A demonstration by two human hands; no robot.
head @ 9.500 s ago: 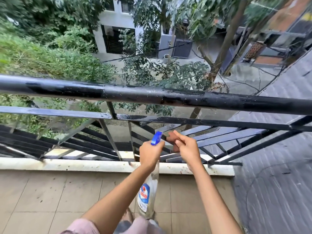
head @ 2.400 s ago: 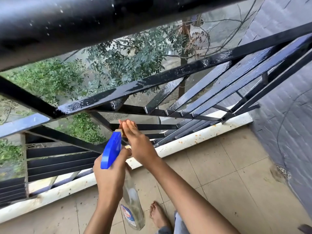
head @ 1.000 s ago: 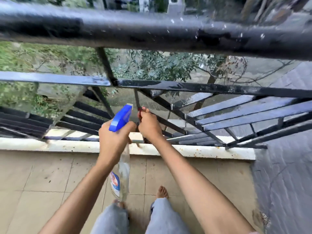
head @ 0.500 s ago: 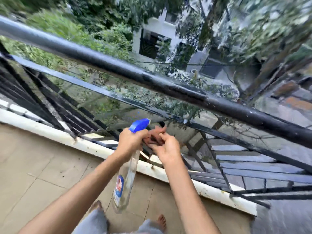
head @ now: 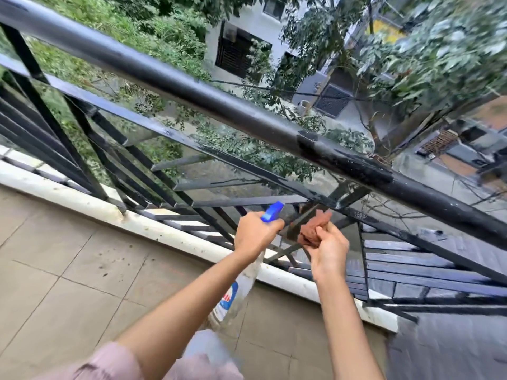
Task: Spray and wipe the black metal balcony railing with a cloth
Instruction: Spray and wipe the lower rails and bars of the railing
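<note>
Our left hand (head: 253, 233) grips the spray bottle (head: 241, 281) beside the railing (head: 192, 80); our right hand (head: 329, 252) pinches the cloth (head: 312, 229) against a near bar for wiping.

Glossy black metal railing (head: 208, 86), rust-brown cloth (head: 312, 229), clear plastic bottle (head: 236, 292).

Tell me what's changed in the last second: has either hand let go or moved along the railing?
The right hand has shifted from the thin upright bar it gripped a second ago to a slanted bar under the mid rail. The bunched reddish-brown cloth, hidden then, now shows above its fingers. Unchanged: the left hand grips the spray bottle alongside; nothing was let go.
</note>
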